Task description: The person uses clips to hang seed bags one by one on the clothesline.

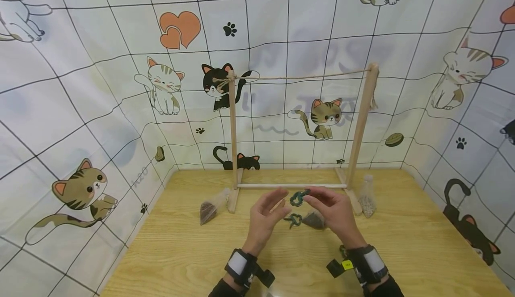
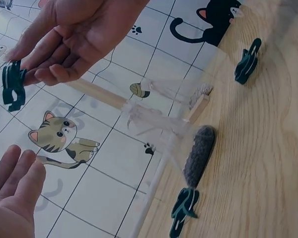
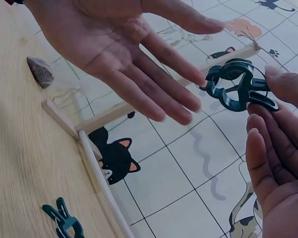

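A dark green plastic spring clip (image 1: 298, 198) is pinched by its handles between the thumb and fingers of my right hand (image 1: 334, 210). Its rounded jaws point left in the head view, toward my left hand (image 1: 265, 214). That left hand is raised with its palm turned inward and fingers extended, holding nothing; the right wrist view shows its fingertips close to the held clip. Below, a second green clip (image 1: 293, 219) lies on the table beside a clear bag of dark grains (image 1: 314, 220). Another green clip (image 2: 247, 62) lies nearer me, mostly hidden by my right wrist in the head view.
Behind my hands stands a wooden frame (image 1: 233, 131) with a rope (image 1: 297, 77) strung across its top and a white rod (image 1: 289, 185) low down. A bag of brown material (image 1: 211, 210) lies left, a bag of pale grains (image 1: 367, 201) right. Cat-print cloth surrounds the table.
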Available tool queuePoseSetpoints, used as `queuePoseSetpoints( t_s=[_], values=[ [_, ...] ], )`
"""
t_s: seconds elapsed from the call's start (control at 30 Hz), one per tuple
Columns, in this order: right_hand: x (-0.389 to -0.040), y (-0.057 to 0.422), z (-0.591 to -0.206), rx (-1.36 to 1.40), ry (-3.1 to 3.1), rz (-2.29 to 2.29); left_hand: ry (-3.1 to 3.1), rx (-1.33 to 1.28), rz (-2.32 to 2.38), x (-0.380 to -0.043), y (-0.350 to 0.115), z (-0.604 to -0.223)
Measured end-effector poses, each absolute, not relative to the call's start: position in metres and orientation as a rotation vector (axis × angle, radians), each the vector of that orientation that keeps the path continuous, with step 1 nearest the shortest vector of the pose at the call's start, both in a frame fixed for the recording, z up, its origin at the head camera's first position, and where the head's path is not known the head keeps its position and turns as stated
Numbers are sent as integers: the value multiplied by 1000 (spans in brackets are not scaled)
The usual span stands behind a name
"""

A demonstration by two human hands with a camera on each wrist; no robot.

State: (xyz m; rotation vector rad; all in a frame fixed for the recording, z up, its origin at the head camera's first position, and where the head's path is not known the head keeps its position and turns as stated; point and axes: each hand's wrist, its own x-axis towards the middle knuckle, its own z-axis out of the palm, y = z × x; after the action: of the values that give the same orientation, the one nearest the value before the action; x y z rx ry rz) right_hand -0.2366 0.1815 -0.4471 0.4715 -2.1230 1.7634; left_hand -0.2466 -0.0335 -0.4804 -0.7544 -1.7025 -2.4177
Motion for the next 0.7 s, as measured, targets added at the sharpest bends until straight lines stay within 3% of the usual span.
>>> queuePoseSetpoints(
  t_s=[0.7],
  values=[
    [-247,216,-444,316,-2107,1663,-2029,-554,-1921,-275,-92,-474]
  ],
)
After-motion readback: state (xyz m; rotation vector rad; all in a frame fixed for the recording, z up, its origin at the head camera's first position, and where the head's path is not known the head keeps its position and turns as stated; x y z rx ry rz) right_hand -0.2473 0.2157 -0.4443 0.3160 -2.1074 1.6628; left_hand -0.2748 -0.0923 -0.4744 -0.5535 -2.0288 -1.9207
